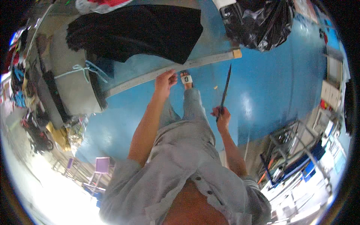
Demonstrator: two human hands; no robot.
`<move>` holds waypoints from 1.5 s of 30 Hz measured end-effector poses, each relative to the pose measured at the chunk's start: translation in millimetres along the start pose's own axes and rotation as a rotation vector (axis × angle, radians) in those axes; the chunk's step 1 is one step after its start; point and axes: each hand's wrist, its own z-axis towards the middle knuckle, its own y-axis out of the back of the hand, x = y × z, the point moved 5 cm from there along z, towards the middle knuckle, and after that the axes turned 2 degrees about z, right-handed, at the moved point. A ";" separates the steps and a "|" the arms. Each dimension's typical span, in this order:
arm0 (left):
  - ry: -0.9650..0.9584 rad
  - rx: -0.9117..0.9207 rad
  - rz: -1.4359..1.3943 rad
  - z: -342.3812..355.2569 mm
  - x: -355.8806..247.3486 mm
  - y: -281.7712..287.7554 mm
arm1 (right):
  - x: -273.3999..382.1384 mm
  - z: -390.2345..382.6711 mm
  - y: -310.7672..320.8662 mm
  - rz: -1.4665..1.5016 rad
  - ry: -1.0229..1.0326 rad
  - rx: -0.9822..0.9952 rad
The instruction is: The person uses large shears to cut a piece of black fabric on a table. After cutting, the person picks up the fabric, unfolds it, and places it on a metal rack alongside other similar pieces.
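Tool [226,86] fills your clenched right hand [224,118]. Your left hand [164,85] curls by the pale bar [206,61]; I can't tell if it's empty

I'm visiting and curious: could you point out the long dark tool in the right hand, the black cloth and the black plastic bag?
Long dark tool [226,87]: head view, middle of its shaft.
Black cloth [144,32]: head view, its broad middle.
Black plastic bag [262,25]: head view, crumpled side.

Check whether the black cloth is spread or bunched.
Spread: the black cloth lies broad, its near edge showing; cannot tell whether it is doubled.
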 end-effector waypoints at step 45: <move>0.180 0.530 0.053 40.6 -14.4 -15.6 | 68.8 103.9 -228.4 -0.249 0.117 -0.541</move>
